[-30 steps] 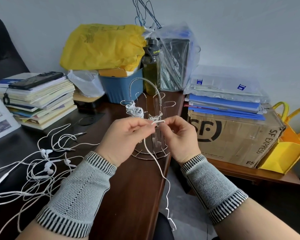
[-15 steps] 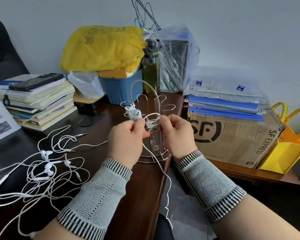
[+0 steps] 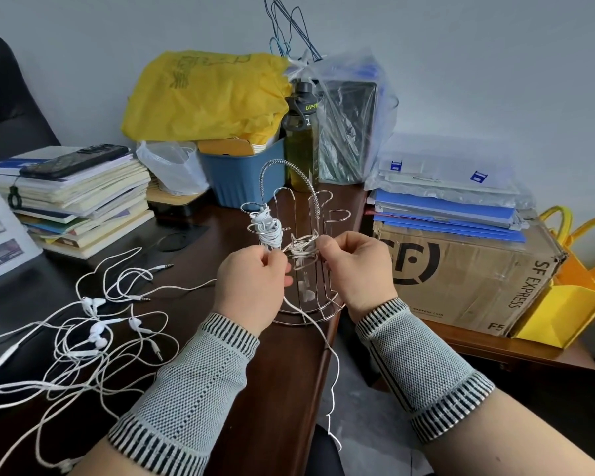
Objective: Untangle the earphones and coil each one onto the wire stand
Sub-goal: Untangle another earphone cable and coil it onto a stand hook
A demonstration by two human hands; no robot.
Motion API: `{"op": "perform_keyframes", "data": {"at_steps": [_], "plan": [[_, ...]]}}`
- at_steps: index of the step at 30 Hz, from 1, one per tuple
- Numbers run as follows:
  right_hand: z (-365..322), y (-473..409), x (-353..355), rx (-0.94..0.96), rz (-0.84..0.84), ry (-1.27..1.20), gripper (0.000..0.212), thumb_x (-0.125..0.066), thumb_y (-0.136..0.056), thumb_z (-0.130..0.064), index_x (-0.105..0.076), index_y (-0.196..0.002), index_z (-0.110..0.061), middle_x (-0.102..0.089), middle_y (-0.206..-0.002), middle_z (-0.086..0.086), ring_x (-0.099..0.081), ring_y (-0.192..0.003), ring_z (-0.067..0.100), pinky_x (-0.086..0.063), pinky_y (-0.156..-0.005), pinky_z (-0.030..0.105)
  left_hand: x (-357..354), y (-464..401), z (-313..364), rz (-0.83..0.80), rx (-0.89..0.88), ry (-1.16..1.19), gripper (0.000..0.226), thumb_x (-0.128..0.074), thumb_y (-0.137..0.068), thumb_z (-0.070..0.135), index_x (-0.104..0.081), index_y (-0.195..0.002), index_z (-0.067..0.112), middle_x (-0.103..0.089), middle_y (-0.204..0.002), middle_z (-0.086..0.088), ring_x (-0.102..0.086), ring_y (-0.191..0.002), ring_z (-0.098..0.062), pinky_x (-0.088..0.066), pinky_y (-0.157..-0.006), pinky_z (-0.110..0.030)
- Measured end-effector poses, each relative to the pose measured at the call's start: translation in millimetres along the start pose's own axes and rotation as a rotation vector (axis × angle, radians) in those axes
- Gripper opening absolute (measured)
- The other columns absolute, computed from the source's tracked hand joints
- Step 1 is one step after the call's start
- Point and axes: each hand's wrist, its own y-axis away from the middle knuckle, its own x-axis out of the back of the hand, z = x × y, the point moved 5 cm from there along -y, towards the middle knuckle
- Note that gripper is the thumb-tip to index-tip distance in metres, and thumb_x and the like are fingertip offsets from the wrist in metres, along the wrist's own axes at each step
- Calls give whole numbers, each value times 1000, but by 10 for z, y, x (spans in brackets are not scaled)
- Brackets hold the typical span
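A chrome wire stand with looped arms sits near the desk's right edge. One white earphone is coiled in a bundle on a left arm. A second white earphone cable is partly wound round the front arm. My left hand pinches this cable just left of the arm. My right hand pinches the coil at the arm's right side. The cable's loose tail hangs over the desk edge toward the floor. A tangle of several white earphones lies on the desk at the left.
The dark wooden desk ends just right of the stand. Behind stand a green bottle, a blue bin under a yellow bag, and a stack of books with a phone. An SF Express carton sits right.
Both hands stayed at the stand's front arm, the left turning and pinching lower. More cable has been wound there, and the hanging tail has shifted slightly.
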Motion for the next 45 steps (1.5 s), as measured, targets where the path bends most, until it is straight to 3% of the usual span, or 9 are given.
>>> {"op": "perform_keyframes", "data": {"at_steps": [8, 11, 14, 18, 23, 32, 38, 41, 45], "plan": [[-70, 70, 6, 127, -105, -68, 23, -64, -84, 0, -56, -75, -19, -57, -71, -7, -50, -58, -3, -44, -59, 14, -79, 41, -75, -126, 338, 576, 19, -44, -100, 13, -60, -89, 13, -72, -85, -6, -71, -76, -15, -54, -67, -29], [-64, 83, -22, 104, -141, -131, 20, -59, -89, -5, -60, -81, -23, -60, -76, -9, -53, -66, 0, -47, -68, 21, -63, 33, -75, -141, 385, 680, 16, -45, -100, 16, -59, -100, 9, -72, -86, -8, -71, -80, -17, -54, -68, -30], [-79, 71, -33, 115, -140, -148, 11, -57, -91, -23, -61, -82, -26, -62, -77, -11, -55, -72, 6, -49, -74, 34, -58, 31, -71, -135, 405, 736, 14, -45, -99, 14, -58, -100, 11, -74, -89, -11, -73, -79, -18, -54, -69, -31], [-129, 53, -19, 151, -116, -126, 17, -58, -94, -20, -59, -78, -28, -57, -66, -20, -50, -62, -2, -42, -66, 24, -56, 35, -46, -135, 393, 777, 16, -49, -99, 19, -57, -86, 15, -76, -80, -7, -74, -79, -18, -54, -71, -33], [-126, 83, -27, 154, -110, -99, 14, -67, -87, -17, -59, -79, -25, -61, -75, -7, -53, -64, 1, -46, -64, 16, -48, 49, -42, -125, 387, 747, 20, -51, -99, 21, -55, -81, 14, -76, -83, -9, -74, -84, -21, -55, -78, -36], [-139, 140, -59, 86, -83, -88, 19, -73, -83, -24, -58, -88, -13, -57, -72, -5, -51, -46, -5, -43, -49, 9, -84, 44, -59, -101, 383, 829, 19, -46, -97, 8, -64, -92, 7, -76, -84, -9, -74, -83, -18, -54, -73, -30], [-56, 146, -108, 66, -10, 122, 34, -73, -74, -49, -52, -78, -23, -61, -72, -4, -58, -62, 12, -52, -63, 32, -122, 58, -58, -105, 371, 837, 14, -50, -97, 10, -59, -86, 6, -75, -74, -3, -74, -76, -13, -54, -63, -25], [-35, 132, -111, 77, 15, 184, 25, -67, -83, -38, -51, -70, -24, -63, -71, 0, -60, -65, 16, -51, -64, 34, -119, 60, -52, -114, 379, 849, 15, -50, -98, 10, -61, -89, 5, -76, -78, -5, -74, -75, -13, -55, -56, -20], [-18, 165, -76, 37, 2, 77, 21, -62, -90, -21, -56, -71, -17, -58, -63, -4, -55, -45, -1, -41, -47, 13, -116, 58, -57, -116, 387, 846, 14, -49, -99, 14, -62, -96, 9, -76, -76, -4, -73, -73, -12, -56, -68, -27]]}}
